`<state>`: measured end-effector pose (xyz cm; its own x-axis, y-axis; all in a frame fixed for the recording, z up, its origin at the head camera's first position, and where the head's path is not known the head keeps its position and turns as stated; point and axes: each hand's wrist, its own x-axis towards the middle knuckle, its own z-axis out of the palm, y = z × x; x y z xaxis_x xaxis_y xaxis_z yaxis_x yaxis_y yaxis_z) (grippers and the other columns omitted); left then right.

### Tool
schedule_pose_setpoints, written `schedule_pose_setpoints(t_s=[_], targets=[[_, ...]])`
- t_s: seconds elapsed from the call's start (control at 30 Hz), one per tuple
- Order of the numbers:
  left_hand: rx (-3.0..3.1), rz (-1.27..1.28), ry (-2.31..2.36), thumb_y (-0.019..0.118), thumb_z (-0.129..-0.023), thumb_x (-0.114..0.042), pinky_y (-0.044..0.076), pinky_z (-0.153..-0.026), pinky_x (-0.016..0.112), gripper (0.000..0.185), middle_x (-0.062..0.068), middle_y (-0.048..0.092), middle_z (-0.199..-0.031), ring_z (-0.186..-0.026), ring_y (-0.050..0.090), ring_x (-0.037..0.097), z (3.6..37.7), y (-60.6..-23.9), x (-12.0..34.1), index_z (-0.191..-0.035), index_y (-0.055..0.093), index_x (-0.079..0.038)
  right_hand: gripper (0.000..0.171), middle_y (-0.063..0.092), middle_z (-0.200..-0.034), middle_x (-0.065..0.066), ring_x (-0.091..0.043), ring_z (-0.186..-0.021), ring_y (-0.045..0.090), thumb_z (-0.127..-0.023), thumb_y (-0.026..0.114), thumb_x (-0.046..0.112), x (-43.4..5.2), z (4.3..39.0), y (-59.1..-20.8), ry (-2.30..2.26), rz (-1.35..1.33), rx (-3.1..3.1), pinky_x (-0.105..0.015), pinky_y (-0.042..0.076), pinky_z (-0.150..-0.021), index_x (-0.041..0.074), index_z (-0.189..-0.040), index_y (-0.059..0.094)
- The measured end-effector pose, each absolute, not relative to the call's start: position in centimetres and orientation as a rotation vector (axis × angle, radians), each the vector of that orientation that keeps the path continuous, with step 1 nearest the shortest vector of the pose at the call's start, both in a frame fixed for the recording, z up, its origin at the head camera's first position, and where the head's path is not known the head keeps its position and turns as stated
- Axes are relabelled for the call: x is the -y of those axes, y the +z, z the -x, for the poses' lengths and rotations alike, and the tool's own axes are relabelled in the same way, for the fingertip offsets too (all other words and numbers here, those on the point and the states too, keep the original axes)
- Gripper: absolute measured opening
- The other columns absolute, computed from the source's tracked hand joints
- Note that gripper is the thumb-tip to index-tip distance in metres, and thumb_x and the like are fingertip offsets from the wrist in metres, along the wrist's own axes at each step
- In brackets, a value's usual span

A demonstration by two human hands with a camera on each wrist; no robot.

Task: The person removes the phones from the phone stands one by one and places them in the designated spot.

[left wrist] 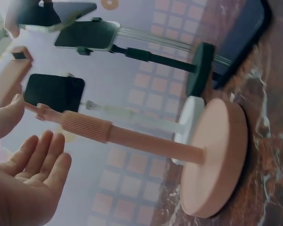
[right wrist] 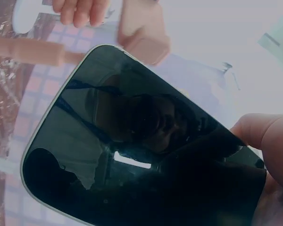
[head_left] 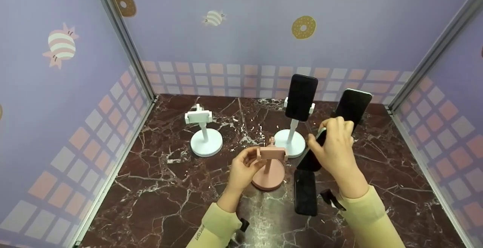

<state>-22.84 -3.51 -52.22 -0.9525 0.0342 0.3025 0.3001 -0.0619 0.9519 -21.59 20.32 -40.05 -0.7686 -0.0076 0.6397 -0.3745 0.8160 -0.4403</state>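
Head view: right hand (head_left: 334, 142) is gripping a dark phone (head_left: 313, 155), fingers curled over its upper end and thumb pressing the near edge; the phone is hanging tilted below the fingers, lower end pointing down toward the tabletop (head_left: 158, 187). Right wrist view is confirming the grip: the phone (right wrist: 132, 146) is filling the picture, screen dark and reflective, thumb (right wrist: 266, 136) lying against its edge.

Left hand (head_left: 243, 168) is sitting beside the pink stand (head_left: 268, 168), fingers loosely curved and touching the left side of the clamp head. Left wrist view: fingers (left wrist: 40, 160) are lying relaxed and fairly straight just under the ribbed collar of the pink stand (left wrist: 212, 155), thumb tip near the stem; nothing is being held inside the palm. Whether the fingers are pressing the clamp or only brushing it, cannot tell.

Just beyond the right fingertips, a black stand (head_left: 353, 106) is carrying a phone. Between the two hands and farther back, a white stand (head_left: 292, 134) is holding another phone (head_left: 301, 97) upright. Well to the left of the left fingers, an empty-clamped white stand (head_left: 203, 134) is standing. Below the right palm, a further dark phone (head_left: 305, 191) is lying flat on the marble, just beside the pink base
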Motion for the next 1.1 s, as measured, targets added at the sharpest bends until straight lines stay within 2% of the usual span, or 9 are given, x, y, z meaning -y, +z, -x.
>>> schedule_pose_setpoints(t_s=[0.27, 0.37, 0.53, 0.67, 0.9, 1.1], targets=[[2.121, 0.406, -1.984, 0.081, -0.087, -0.005, 0.052, -0.109, 0.047, 0.052, 0.031, 0.066, -0.131, -0.122, 0.065, 0.044, 24.8, -53.4, 2.6, -0.131, 0.06, 0.012, 0.031, 0.048, -0.096, -0.019, -0.039, -0.097, 0.036, -0.084, 0.075, 0.011, -22.0, 21.8, -42.6, 0.703, -0.21, 2.502, -0.047, 0.031, -0.068, 0.002, -0.099, 0.049], [2.162, 0.407, -1.939, 0.08, -0.086, -0.001, 0.049, -0.111, 0.05, 0.051, 0.029, 0.066, -0.131, -0.124, 0.064, 0.045, 25.3, -53.5, 2.1, -0.133, 0.061, 0.01, 0.031, 0.048, -0.097, -0.019, -0.04, -0.099, 0.037, -0.085, 0.074, 0.012, -22.8, 22.0, -43.5, 0.682, -0.188, 2.571, -0.049, 0.034, -0.067, 0.001, -0.1, 0.049], [2.258, 0.392, -1.791, 0.073, -0.081, 0.005, 0.052, -0.108, 0.049, 0.049, 0.024, 0.071, -0.127, -0.121, 0.067, 0.04, 25.8, -53.4, 1.6, -0.129, 0.067, 0.004, 0.03, 0.049, -0.101, -0.02, -0.042, -0.104, 0.038, -0.087, 0.073, 0.015, -23.9, 22.2, -45.1, 0.673, -0.151, 2.685, -0.054, 0.038, -0.069, 0.001, -0.1, 0.049], [2.336, 0.369, -1.643, 0.074, -0.079, 0.003, 0.058, -0.098, 0.048, 0.047, 0.02, 0.074, -0.123, -0.113, 0.071, 0.037, 25.9, -53.4, 1.4, -0.125, 0.072, -0.003, 0.029, 0.05, -0.104, -0.021, -0.041, -0.104, 0.037, -0.089, 0.072, 0.016, -24.6, 22.3, -46.3, 0.664, -0.108, 2.746, -0.054, 0.039, -0.068, 0.001, -0.101, 0.05], [2.335, 0.408, -1.493, 0.077, -0.082, 0.003, 0.059, -0.096, 0.043, 0.036, 0.02, 0.076, -0.116, -0.111, 0.073, 0.037, 26.1, -53.8, 1.2, -0.117, 0.074, 0.004, 0.029, 0.051, -0.105, -0.022, -0.042, -0.105, 0.038, -0.089, 0.072, 0.017, -25.5, 22.5, -48.2, 0.65, -0.056, 2.809, -0.055, 0.041, -0.067, 0.001, -0.101, 0.051], [2.351, 0.385, -1.442, 0.078, -0.082, 0.0, 0.06, -0.094, 0.043, 0.034, 0.02, 0.076, -0.115, -0.108, 0.074, 0.037, 26.2, -53.8, 1.0, -0.116, 0.075, 0.001, 0.032, 0.051, -0.108, -0.025, -0.046, -0.108, 0.039, -0.09, 0.071, 0.018, -26.4, 22.8, -49.5, 0.629, -0.023, 2.882, -0.062, 0.043, -0.069, -0.003, -0.104, 0.052]])
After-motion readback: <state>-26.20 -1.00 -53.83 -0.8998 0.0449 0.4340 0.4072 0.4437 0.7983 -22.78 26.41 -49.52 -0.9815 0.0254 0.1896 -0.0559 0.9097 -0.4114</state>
